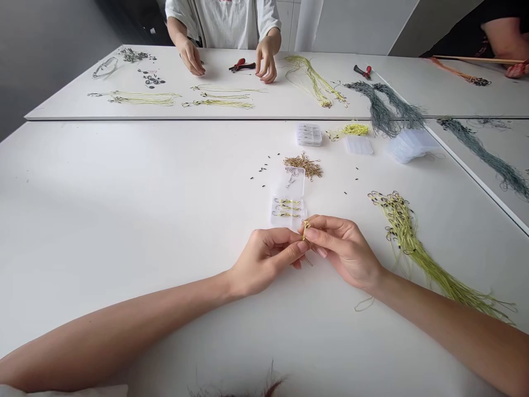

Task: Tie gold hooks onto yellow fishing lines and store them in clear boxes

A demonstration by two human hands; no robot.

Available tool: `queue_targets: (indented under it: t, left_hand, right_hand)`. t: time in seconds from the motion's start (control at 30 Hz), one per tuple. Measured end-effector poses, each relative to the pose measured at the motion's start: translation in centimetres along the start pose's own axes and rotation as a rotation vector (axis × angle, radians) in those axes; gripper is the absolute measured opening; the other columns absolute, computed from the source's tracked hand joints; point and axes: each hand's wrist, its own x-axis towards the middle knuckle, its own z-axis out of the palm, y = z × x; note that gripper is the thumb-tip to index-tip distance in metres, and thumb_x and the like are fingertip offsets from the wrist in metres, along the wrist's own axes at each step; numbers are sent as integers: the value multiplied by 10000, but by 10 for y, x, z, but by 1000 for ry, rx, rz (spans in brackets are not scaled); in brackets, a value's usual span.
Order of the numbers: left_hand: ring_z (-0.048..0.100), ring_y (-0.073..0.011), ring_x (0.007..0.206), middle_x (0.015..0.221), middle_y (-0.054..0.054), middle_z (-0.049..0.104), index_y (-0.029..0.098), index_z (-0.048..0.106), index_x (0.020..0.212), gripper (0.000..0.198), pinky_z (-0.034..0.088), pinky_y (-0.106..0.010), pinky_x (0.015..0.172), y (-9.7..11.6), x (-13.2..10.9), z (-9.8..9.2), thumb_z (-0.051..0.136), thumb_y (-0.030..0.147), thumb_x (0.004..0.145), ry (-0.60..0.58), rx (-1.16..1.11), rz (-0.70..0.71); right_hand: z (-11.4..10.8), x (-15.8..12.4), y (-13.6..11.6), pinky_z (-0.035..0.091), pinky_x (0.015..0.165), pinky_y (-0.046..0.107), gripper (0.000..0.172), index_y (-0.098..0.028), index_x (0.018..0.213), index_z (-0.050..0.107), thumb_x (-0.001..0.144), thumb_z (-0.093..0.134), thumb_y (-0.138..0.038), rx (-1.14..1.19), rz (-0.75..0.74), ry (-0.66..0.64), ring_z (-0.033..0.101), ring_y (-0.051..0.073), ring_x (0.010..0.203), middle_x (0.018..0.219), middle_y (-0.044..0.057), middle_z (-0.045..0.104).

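Observation:
My left hand (264,259) and my right hand (345,248) meet near the middle, both pinching a small yellow-green line bundle (306,230). A thin end pokes out below the fingers. Just beyond them lies an open clear plastic box (274,220), with several hooks tied with yellow line in its compartments. Its raised lid (295,184) touches a heap of gold-coloured metal pieces (308,165). To the right, a long bundle of yellow-green lines (425,259) with dark hooks at its top end rests on the white table (144,220).
Closed boxes (308,135), a yellow coil (355,129) and clear plastic cases (411,145) stand farther back. Blue-grey line bundles (382,110) lie at the right. Across the table are another person's hands (266,59) beside red-black pliers (242,65).

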Motion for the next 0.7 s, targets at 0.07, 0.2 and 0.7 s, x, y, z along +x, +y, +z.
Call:
queue_targets:
  t: [0.07,0.2,0.7]
  left_hand:
    - [560,-130,709,767,-48,644,145,702,838,226,526,-256,685,-2,0,1,551,289,926,-2,54,15]
    - [581,-144,776,892,-66,662,163,714,959,216,502,-277,740,-5,-1,1,536,284,936,10,180,58]
    - [599,-146,755,861,-57,674,164,707,913,211,470,-260,691,-12,4,-7,571,325,904,384,451,247]
  right_hand:
    - [0,-1,1,380,553,294,118,-204,744,696,799,711,-307,-2,-11,-4,389,111,559,660,-12,547]
    - [-1,0,3,363,573,287,101,-199,748,692,813,701,-275,15,-44,-14,384,105,554,619,-27,506]
    - [-8,3,14,476,660,282,126,-167,847,688,810,713,-285,26,-117,-27,592,90,531,797,21,706]
